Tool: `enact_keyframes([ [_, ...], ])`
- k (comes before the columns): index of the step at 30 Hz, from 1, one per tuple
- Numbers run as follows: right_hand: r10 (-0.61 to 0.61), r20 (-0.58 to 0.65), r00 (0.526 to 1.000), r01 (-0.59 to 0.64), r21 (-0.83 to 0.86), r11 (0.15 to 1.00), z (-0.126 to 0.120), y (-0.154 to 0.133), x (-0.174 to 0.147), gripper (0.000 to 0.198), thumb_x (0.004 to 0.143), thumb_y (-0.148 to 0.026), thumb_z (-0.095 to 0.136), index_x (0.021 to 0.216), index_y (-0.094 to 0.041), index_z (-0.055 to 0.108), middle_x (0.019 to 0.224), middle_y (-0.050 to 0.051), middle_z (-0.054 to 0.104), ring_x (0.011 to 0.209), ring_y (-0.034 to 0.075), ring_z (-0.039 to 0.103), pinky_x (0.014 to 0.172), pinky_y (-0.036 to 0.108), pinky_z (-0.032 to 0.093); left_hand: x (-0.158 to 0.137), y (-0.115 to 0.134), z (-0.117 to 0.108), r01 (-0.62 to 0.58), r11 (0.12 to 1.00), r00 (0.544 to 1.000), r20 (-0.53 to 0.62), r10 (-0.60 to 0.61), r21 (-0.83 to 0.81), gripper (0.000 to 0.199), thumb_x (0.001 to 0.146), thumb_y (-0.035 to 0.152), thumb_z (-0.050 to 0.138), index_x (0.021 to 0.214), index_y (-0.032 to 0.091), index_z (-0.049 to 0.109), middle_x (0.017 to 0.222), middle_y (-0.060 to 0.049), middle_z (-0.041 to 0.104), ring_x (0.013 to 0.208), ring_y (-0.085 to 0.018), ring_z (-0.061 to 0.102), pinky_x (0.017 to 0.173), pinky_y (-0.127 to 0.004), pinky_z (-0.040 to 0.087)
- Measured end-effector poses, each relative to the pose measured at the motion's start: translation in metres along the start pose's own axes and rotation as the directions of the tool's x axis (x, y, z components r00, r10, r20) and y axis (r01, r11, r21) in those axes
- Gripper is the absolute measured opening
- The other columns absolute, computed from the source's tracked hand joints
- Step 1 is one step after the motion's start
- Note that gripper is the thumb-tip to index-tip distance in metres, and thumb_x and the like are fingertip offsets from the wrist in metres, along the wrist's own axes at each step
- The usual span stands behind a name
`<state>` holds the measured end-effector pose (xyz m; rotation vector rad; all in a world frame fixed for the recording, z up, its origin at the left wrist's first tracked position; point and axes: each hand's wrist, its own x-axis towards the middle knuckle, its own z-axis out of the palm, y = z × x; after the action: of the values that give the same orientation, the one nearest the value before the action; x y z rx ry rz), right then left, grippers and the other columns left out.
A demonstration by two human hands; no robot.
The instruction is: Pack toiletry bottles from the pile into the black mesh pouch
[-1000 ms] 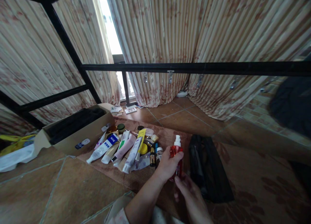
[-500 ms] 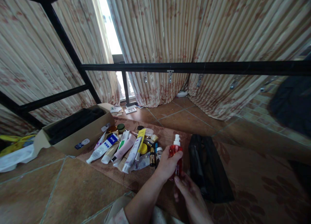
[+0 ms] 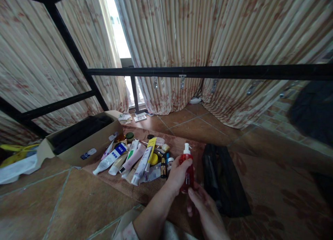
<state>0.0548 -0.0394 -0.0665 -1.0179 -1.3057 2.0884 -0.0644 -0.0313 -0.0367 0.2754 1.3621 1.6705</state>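
Note:
Upright in front of me is a red pump bottle (image 3: 190,176) with a white pump top and small print on its side. My left hand (image 3: 177,176) is closed around its upper body, thumb across the front. At the bottle's lower end, my right hand (image 3: 203,202) has its thumb and curled fingers against the base. Left of the hands lies a pile of toiletries: a blue-and-white tube (image 3: 111,159), a pink tube (image 3: 133,157), a yellow box (image 3: 151,148) and several jars and small bottles. A black mesh bag (image 3: 223,181) lies just right of the hands.
A cardboard box (image 3: 85,143) with black cloth inside stands behind the pile at left. The brown mat (image 3: 125,189) lies on floor tiles. A black metal bar (image 3: 161,72) crosses ahead, before striped curtains (image 3: 182,32). White and yellow plastic (image 3: 18,165) sits far left.
The red bottle has turned in my hands, so its printed side shows more and its nozzle points right. It has shifted slightly left. The pile and the mesh bag look unmoved.

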Motion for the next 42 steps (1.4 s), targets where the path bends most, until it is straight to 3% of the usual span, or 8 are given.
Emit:
enact_keyframes([
  [4,-0.041,-0.012,0.999,0.041,-0.017,0.999,0.003,-0.004,-0.003,0.055,0.076,-0.058,0.067,0.112,-0.017,0.059,0.062,-0.004,0.055,0.05,0.01,0.048,0.046,0.022,0.038,0.001,0.002,-0.002,0.073,0.992,0.997,0.004,-0.073,-0.1,0.028,0.08,0.041,0.059,0.095,0.018,0.055,0.066,0.0,0.064,0.042,-0.014,0.058,0.039,-0.021,0.041],
  [8,-0.035,0.022,0.999,0.035,-0.007,0.999,0.004,-0.008,-0.002,0.061,0.071,-0.06,0.071,0.112,-0.017,0.059,0.069,-0.002,0.059,0.049,0.01,0.048,0.046,0.023,0.039,0.002,0.008,-0.003,0.256,0.927,0.967,0.085,-0.241,-0.273,0.037,0.088,0.047,0.047,0.088,0.012,0.059,0.064,-0.005,0.065,0.044,-0.014,0.059,0.04,-0.021,0.043],
  [12,-0.043,0.003,0.999,0.043,-0.037,0.998,0.004,-0.011,-0.001,0.053,0.065,-0.063,0.073,0.09,-0.017,0.065,0.068,-0.001,0.059,0.047,0.009,0.046,0.044,0.024,0.037,0.004,0.009,-0.004,0.338,0.825,0.941,0.152,-0.302,-0.452,0.037,0.089,0.045,0.047,0.083,0.011,0.061,0.061,-0.005,0.063,0.048,-0.013,0.06,0.046,-0.021,0.049],
  [17,-0.043,-0.027,0.999,0.04,-0.109,0.993,0.006,-0.018,-0.005,0.049,0.065,-0.066,0.07,0.07,-0.018,0.064,0.062,0.0,0.06,0.048,0.011,0.046,0.046,0.025,0.037,0.008,0.001,-0.005,0.417,0.736,0.909,0.244,-0.339,-0.533,0.037,0.089,0.042,0.048,0.077,0.009,0.06,0.059,-0.004,0.062,0.048,-0.014,0.06,0.044,-0.023,0.049],
  [30,-0.062,-0.071,0.996,0.046,-0.205,0.978,0.005,-0.014,-0.002,0.049,0.069,-0.067,0.066,0.07,-0.018,0.06,0.06,-0.001,0.057,0.053,0.012,0.048,0.05,0.023,0.038,0.004,-0.01,-0.001,0.371,0.78,0.928,0.172,-0.33,-0.504,0.046,0.09,0.047,0.041,0.067,0.011,0.058,0.052,-0.008,0.06,0.043,-0.015,0.056,0.044,-0.024,0.044],
  [37,-0.085,-0.092,0.992,0.059,-0.248,0.967,0.005,-0.013,-0.003,0.05,0.076,-0.067,0.058,0.085,-0.017,0.061,0.058,-0.003,0.052,0.054,0.013,0.047,0.051,0.025,0.037,0.004,-0.011,0.003,0.372,0.789,0.926,0.134,-0.354,-0.489,0.041,0.088,0.044,0.042,0.066,0.013,0.057,0.051,-0.006,0.057,0.045,-0.015,0.054,0.046,-0.025,0.044],
  [42,-0.097,-0.084,0.992,0.071,-0.27,0.96,0.004,-0.012,-0.002,0.05,0.08,-0.067,0.05,0.072,-0.019,0.057,0.059,-0.001,0.053,0.053,0.014,0.048,0.051,0.026,0.036,0.006,-0.013,0.0,0.37,0.809,0.929,0.178,-0.324,-0.457,0.045,0.089,0.048,0.04,0.067,0.013,0.057,0.054,-0.007,0.058,0.049,-0.016,0.055,0.047,-0.025,0.043],
])
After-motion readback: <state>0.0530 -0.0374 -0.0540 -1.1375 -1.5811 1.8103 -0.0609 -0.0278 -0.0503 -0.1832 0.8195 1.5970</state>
